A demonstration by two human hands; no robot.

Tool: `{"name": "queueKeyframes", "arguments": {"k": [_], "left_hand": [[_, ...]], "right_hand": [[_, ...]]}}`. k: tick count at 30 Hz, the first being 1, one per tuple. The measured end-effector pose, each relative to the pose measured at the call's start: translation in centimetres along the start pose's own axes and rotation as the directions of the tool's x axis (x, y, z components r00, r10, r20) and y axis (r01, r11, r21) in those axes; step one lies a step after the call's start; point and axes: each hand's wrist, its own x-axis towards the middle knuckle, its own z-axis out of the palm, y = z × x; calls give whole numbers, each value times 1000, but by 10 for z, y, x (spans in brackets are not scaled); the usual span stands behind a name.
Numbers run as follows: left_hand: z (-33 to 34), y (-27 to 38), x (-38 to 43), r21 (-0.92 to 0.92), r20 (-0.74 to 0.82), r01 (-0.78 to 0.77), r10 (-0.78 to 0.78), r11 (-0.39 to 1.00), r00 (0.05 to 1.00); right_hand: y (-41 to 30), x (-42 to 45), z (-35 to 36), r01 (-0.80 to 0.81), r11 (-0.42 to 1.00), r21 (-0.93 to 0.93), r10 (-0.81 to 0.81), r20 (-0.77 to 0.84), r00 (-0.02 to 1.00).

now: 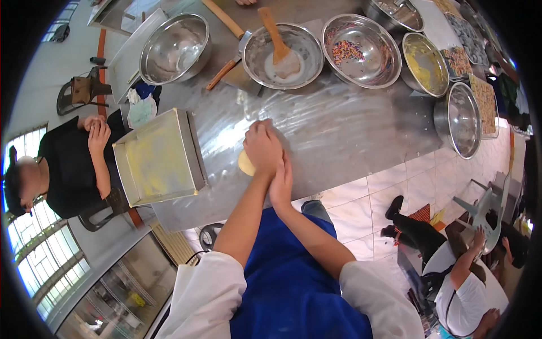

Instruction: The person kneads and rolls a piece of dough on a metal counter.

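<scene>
A pale yellow piece of dough [245,164] lies on the stainless steel table [347,123], partly hidden under my hands. My left hand [263,146] is cupped over the dough, its fingers pointing away from me. Against the left wrist and the side of that hand rests my right hand [281,182]; its fingertips are hidden. To the left stands a rectangular metal baking pan [154,156] with a yellowish coating inside.
Beyond my hands stand a steel bowl [175,48], a bowl with a wooden spatula [279,46], a bowl of colored sprinkles [362,51] and a yellow-smeared bowl [424,65]. A bench scraper [243,78] and rolling pin [224,19] lie nearby. A person [72,169] sits at left.
</scene>
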Motion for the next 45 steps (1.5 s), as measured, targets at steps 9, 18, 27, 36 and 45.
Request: {"name": "queueKeyframes", "arguments": {"k": [9, 18, 27, 36, 45], "left_hand": [[-62, -121, 5, -770, 250, 356, -264, 529, 932], [-20, -14, -45, 183, -63, -165, 179, 969, 982], [-4, -29, 12, -114, -113, 145, -157, 983, 981], [-74, -81, -27, -383, 147, 114, -62, 916, 987], [1, 3, -55, 275, 74, -336, 328, 901, 942]], "right_hand": [[-10, 25, 31, -95, 976, 194, 9, 406, 914], [7, 14, -34, 220, 967, 131, -235, 110, 966], [-22, 24, 29, -3, 995, 95, 3, 1, 1000], [4, 6, 23, -119, 888, 444, -17, 290, 957], [9, -15, -47, 33, 996, 81, -34, 13, 999]]}}
